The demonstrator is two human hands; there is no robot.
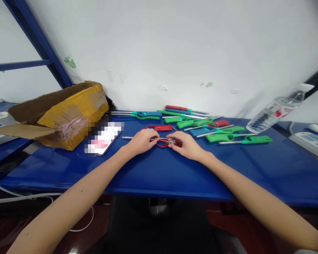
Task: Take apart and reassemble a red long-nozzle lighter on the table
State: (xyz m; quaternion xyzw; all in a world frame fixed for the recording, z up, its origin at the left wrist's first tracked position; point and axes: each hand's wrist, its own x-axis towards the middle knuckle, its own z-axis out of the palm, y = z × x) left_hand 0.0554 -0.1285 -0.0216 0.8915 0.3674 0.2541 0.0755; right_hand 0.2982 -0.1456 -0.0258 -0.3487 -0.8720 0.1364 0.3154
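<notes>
An opened red long-nosed lighter (163, 143) lies at the middle of the table, between my two hands. Its metal tube (127, 137) sticks out left past my left hand (143, 141), whose thumb and fingertips are pinched at the thin pale wire (163, 140). My right hand (186, 144) has its fingers closed around the dark reddish handle end (177, 142), where small inner parts show. Just behind my fingers rests a separate red handle shell (160, 128). My fingers partly hide the inner parts.
Several green, blue and red lighters (214, 130) lie behind and to the right. A taped cardboard box (76, 118) and a phone (106, 141) stand left. A tilted water bottle (277, 111) leans at the right, near a white device (311, 143). A wall closes the back.
</notes>
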